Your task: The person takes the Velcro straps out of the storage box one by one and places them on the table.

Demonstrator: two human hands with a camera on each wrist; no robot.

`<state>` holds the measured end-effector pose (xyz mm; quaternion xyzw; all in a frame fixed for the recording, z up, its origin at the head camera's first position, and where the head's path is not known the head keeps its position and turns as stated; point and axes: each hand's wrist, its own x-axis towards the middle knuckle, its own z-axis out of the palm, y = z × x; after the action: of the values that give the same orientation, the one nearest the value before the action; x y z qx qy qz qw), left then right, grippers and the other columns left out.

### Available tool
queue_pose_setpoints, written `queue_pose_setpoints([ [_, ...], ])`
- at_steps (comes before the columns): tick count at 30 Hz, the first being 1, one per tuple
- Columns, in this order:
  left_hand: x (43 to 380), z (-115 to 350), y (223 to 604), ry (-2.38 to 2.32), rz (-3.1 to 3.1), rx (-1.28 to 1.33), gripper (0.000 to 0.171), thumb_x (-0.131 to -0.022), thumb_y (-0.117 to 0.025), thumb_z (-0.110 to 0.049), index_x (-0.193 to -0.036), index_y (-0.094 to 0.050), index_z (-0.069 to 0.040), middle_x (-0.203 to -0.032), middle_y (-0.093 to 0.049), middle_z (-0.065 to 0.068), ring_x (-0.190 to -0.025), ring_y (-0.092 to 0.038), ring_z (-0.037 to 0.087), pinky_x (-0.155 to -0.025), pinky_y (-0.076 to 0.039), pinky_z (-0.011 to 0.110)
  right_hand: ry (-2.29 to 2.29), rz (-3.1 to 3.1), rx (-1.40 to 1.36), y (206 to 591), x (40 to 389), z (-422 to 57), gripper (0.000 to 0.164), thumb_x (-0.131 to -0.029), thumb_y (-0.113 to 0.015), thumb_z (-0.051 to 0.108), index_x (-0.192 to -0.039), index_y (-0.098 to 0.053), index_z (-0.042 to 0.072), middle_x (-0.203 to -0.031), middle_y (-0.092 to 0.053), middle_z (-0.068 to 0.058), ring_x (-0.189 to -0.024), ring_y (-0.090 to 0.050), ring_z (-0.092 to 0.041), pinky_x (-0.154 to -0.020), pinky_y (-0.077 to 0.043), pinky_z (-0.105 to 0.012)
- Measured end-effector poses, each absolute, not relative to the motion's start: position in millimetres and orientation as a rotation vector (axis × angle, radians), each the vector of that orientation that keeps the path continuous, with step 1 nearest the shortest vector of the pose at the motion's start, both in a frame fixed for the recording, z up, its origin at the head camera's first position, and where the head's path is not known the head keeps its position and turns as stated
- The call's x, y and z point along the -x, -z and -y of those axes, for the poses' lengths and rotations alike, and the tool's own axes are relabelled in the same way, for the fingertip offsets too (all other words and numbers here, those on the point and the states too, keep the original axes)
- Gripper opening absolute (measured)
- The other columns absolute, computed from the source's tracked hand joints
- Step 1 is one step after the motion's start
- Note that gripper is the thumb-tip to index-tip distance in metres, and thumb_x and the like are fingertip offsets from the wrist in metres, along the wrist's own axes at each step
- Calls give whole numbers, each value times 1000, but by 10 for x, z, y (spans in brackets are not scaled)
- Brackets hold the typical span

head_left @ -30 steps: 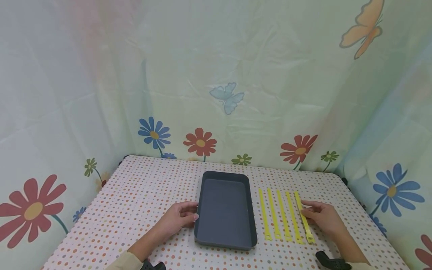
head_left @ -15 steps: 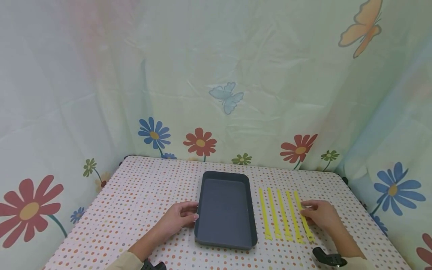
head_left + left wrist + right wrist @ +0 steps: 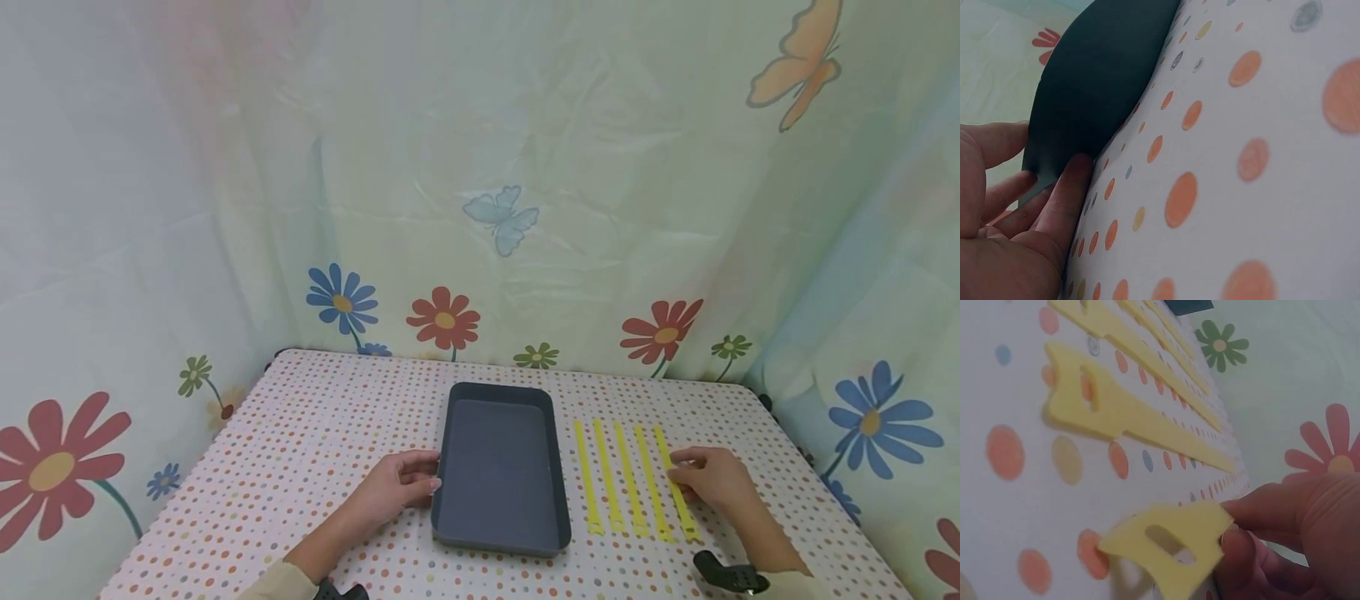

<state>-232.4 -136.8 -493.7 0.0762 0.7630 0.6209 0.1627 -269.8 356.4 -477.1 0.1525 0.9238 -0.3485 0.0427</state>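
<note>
A dark grey rectangular tray (image 3: 500,471) lies on the dotted tablecloth. My left hand (image 3: 393,485) is at its left side, fingertips touching the outer wall; the left wrist view shows the thumb and fingers (image 3: 1063,203) against that wall. To the tray's right, several yellow slotted cable straps (image 3: 628,479) lie side by side. My right hand (image 3: 712,479) pinches the rightmost strap (image 3: 681,496) partway along its length. In the right wrist view, this strap's slotted head (image 3: 1169,544) is tilted and raised off the cloth, and its other end is hidden by the hand.
The dotted table (image 3: 337,408) backs onto a hanging curtain (image 3: 585,167) with printed flowers and butterflies, which also closes both sides. Black devices are strapped at both wrists, one of them the right wrist device (image 3: 727,575).
The right wrist has turned slightly and moved a little left, while its fingers stay on the rightmost strap. The left hand and tray hold still; the head view shifts slightly.
</note>
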Motion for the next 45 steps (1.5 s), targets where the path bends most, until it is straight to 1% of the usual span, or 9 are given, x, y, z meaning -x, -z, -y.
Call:
queue_pose_setpoints([
  [6,2320,1379,4931,-1775,-2174,-209,57,-95,-75,-20,-146,-54,-3,-139,-63,16,-112,-69,19,-91,-62,31,1086,-2805,-499,4780,2712,-3550,47,-91,-73,13,-131,-60,-10,-80,-66,-10,-64,-62,-17,-53,-50,-28],
  [13,2337,1386,4974,-1783,-2174,-211,57,-95,-75,-20,-145,-55,-4,-138,-64,16,-111,-69,19,-91,-62,31,1160,-2744,-543,4844,2750,-3622,51,-91,-75,13,-134,-57,-9,-80,-63,-9,-61,-63,-17,-53,-52,-31],
  [17,2347,1391,4989,-1796,-2160,-216,58,-94,-76,-21,-145,-55,-5,-138,-64,16,-112,-69,19,-91,-62,32,1171,-2741,-546,4881,2774,-3665,50,-92,-75,11,-134,-57,-8,-80,-61,-9,-60,-62,-18,-54,-52,-32],
  [24,2333,1394,4982,-1796,-2154,-201,57,-95,-75,-20,-145,-55,-4,-136,-65,15,-110,-69,19,-90,-62,32,1222,-2723,-537,4927,2776,-3668,47,-93,-73,9,-133,-55,-8,-75,-61,-8,-60,-61,-18,-54,-52,-32],
  [32,2324,1365,4979,-1808,-2148,-204,59,-94,-76,-19,-146,-54,-2,-136,-65,17,-109,-70,19,-89,-63,34,1259,-2696,-512,4909,2754,-3687,47,-93,-73,9,-133,-55,-9,-71,-61,-6,-59,-61,-18,-53,-51,-32],
  [41,2355,1350,4992,-1819,-2122,-187,59,-93,-77,-19,-146,-54,-4,-138,-63,17,-110,-70,19,-89,-63,34,1236,-2704,-501,4926,2773,-3730,48,-93,-73,8,-133,-54,-9,-74,-62,-8,-60,-62,-18,-54,-54,-32],
  [45,2345,1365,4956,-1825,-2109,-189,60,-94,-76,-18,-146,-52,-2,-136,-64,17,-110,-70,21,-88,-64,35,1221,-2705,-499,4953,2774,-3726,47,-94,-72,10,-133,-54,-8,-74,-62,-7,-61,-62,-19,-55,-51,-32],
])
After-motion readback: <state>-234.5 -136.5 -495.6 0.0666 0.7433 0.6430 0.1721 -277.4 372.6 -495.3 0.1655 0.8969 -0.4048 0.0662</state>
